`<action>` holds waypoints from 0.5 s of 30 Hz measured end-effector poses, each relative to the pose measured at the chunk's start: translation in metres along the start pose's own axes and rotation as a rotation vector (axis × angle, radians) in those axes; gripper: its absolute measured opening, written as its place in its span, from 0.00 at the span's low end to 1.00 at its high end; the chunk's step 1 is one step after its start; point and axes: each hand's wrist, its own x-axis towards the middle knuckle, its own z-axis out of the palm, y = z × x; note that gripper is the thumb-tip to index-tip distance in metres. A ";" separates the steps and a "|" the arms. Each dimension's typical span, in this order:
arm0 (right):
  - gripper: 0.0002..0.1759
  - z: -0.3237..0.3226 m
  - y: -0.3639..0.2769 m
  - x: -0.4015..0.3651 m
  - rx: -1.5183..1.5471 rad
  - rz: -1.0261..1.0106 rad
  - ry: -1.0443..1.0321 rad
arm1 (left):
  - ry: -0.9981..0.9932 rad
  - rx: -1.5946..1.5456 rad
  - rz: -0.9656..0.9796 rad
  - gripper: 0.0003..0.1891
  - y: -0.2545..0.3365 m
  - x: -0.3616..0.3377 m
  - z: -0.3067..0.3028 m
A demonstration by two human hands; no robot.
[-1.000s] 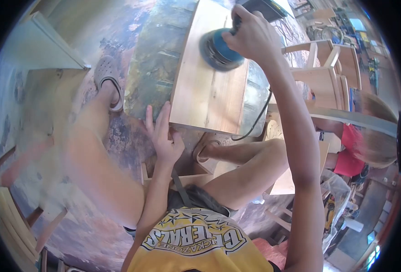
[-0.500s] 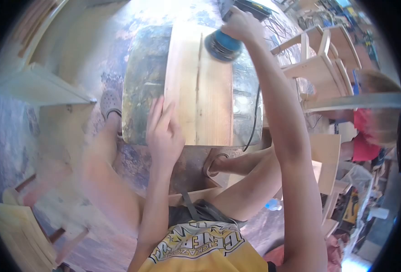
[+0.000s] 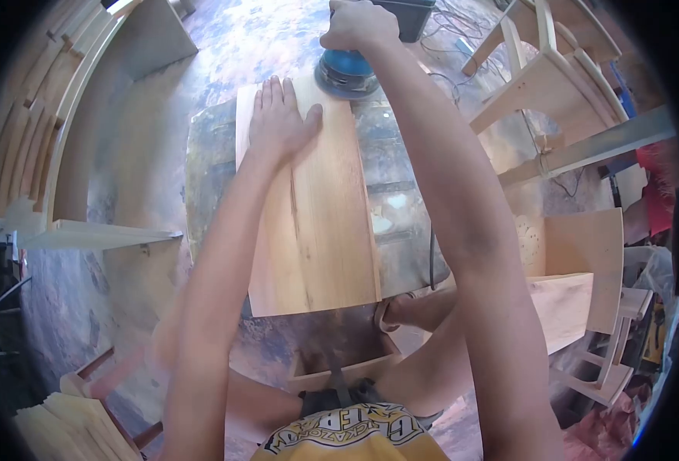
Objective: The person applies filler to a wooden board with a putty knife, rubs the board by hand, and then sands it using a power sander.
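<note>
A pale wooden board (image 3: 324,223) with a dark lengthwise streak lies on a worn, stained work surface (image 3: 401,184). On the board's far part my left hand (image 3: 278,127) rests flat, fingers stretched forward and thumb apart. My right hand (image 3: 361,27) grips the top of a blue round sander (image 3: 347,73), whose disc is at the board's far right end. The sander's top is mostly hidden under the hand. The near end of the board juts past the near edge of the surface.
A wooden cabinet frame (image 3: 74,230) stands at the left. Wooden chair-like frames (image 3: 539,88) are at the upper right, with cables (image 3: 447,38) on the floor. A black cord hangs at the surface's right side. Part of a person in red (image 3: 657,188) shows far right.
My left hand has moved forward along the board and now lies flat. The board has shifted toward me, past the near edge. The view has shifted; the sander is at the board's far end.
</note>
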 end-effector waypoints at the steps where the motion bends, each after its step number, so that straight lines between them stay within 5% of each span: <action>1: 0.22 -0.006 -0.002 -0.001 0.007 0.003 0.004 | 0.001 0.008 0.003 0.47 0.002 -0.001 -0.002; 10: 0.28 -0.024 -0.042 -0.021 -0.041 -0.098 -0.069 | -0.034 -0.074 0.069 0.48 0.033 -0.151 -0.031; 12: 0.33 -0.016 -0.045 -0.016 0.035 -0.110 -0.276 | -0.094 -0.125 0.032 0.47 0.046 -0.184 -0.041; 15: 0.27 -0.011 -0.056 -0.027 -0.016 -0.168 -0.176 | -0.121 -0.205 -0.023 0.46 0.066 -0.250 -0.047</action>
